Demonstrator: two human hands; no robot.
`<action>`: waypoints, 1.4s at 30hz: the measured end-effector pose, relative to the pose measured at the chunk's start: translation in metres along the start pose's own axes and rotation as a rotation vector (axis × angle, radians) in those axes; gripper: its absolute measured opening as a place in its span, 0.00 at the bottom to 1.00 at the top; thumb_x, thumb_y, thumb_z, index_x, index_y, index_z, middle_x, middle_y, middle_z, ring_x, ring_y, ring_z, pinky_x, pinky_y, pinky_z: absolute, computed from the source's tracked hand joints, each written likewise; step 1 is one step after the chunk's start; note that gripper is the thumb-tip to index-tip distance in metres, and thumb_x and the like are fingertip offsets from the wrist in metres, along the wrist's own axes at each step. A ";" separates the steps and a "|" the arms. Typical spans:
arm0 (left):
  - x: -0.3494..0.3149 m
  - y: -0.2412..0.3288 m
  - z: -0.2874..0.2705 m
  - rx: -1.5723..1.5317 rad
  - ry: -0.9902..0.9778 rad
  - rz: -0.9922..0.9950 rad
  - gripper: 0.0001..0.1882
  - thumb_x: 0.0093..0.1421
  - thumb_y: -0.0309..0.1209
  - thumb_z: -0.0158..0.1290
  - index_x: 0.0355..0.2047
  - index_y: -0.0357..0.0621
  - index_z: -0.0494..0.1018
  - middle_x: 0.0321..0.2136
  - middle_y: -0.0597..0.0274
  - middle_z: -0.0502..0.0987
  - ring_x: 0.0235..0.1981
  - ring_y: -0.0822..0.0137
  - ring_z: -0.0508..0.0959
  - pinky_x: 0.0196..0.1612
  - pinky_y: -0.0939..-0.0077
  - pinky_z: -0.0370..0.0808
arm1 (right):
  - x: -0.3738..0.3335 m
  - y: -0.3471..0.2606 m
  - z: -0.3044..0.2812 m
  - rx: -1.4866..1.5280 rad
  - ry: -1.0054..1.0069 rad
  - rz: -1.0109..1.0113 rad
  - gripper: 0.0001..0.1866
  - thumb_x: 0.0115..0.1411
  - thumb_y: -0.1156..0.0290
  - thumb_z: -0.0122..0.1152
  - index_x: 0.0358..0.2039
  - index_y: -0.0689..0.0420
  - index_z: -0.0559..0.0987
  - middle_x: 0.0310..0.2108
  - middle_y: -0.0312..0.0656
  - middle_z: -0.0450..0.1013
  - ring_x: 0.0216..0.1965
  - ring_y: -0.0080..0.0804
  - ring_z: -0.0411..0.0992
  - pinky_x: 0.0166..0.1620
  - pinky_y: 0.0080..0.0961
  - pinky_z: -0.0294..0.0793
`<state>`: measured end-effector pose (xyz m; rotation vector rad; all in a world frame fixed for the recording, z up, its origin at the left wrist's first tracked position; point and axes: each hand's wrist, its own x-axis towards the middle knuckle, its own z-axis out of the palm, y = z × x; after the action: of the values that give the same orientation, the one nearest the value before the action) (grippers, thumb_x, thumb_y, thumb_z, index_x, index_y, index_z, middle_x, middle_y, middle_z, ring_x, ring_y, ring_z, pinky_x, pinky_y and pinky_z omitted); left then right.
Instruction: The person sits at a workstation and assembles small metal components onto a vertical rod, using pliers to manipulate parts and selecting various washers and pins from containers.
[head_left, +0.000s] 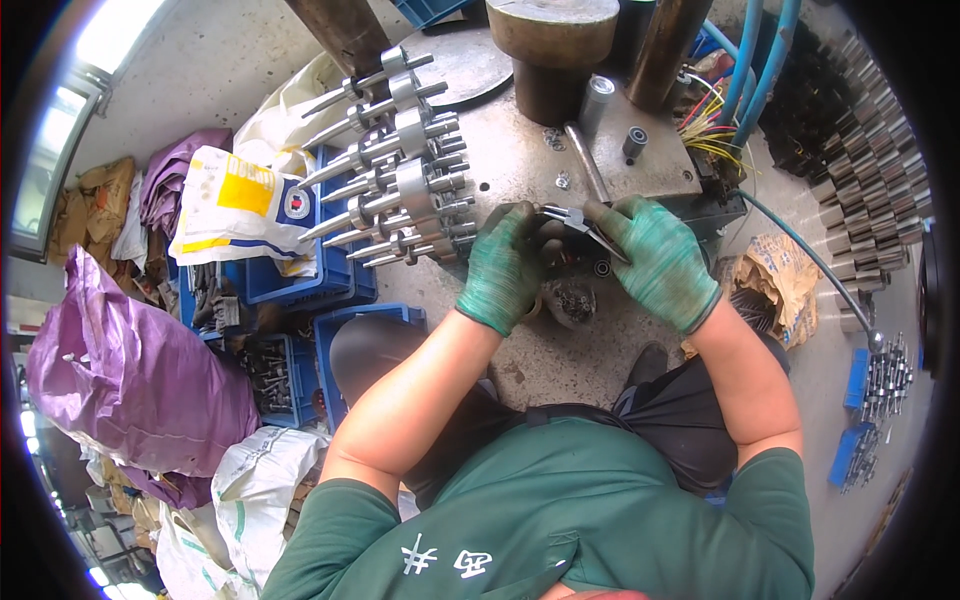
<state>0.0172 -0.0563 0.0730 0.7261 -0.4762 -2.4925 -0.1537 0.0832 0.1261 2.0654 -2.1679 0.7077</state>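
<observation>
Here, left hand (504, 262), right hand (660, 258) grip silver metal piece (567, 216); blue bin (302, 370) holds metal parts (266, 378).

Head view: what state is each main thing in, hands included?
Left hand: gloved, fingers closed on the metal piece
Right hand: gloved, fingers closed on the same piece
Metal piece: held between both hands
Silver cylinder: standing upright
Purple sack: bulging
Brown paper bag: open, crumpled
White-and-yellow bag: draped, creased
</observation>
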 end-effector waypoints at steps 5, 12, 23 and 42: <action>-0.001 -0.025 -0.004 0.137 0.045 0.119 0.27 0.49 0.14 0.44 0.52 0.35 0.67 0.53 0.43 0.75 0.56 0.49 0.79 0.63 0.56 0.77 | 0.017 0.005 0.005 0.563 -0.093 0.230 0.30 0.56 0.74 0.64 0.61 0.61 0.77 0.47 0.56 0.80 0.47 0.47 0.81 0.52 0.35 0.80; 0.004 -0.073 -0.021 0.441 0.073 -0.176 0.14 0.67 0.18 0.42 0.52 0.41 0.68 0.41 0.48 0.81 0.33 0.58 0.84 0.30 0.68 0.81 | 0.043 -0.019 0.014 0.936 -0.234 0.400 0.35 0.57 0.68 0.63 0.65 0.67 0.73 0.53 0.59 0.80 0.48 0.38 0.82 0.53 0.29 0.80; 0.014 -0.077 -0.036 0.504 0.015 -0.257 0.22 0.77 0.46 0.47 0.64 0.51 0.66 0.57 0.55 0.76 0.57 0.57 0.79 0.55 0.55 0.82 | 0.057 -0.031 0.041 0.894 -0.175 0.252 0.33 0.61 0.67 0.60 0.68 0.62 0.72 0.56 0.61 0.78 0.55 0.46 0.80 0.60 0.36 0.78; 0.006 -0.071 -0.010 0.650 0.114 -0.283 0.25 0.79 0.49 0.44 0.67 0.51 0.62 0.59 0.59 0.75 0.56 0.61 0.80 0.55 0.58 0.82 | 0.063 -0.034 0.046 0.815 -0.174 0.236 0.35 0.59 0.73 0.60 0.69 0.64 0.70 0.52 0.58 0.80 0.51 0.35 0.81 0.57 0.30 0.79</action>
<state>-0.0077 -0.0035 0.0305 1.2442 -1.2444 -2.5272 -0.1150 0.0074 0.1169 2.2472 -2.5166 1.7382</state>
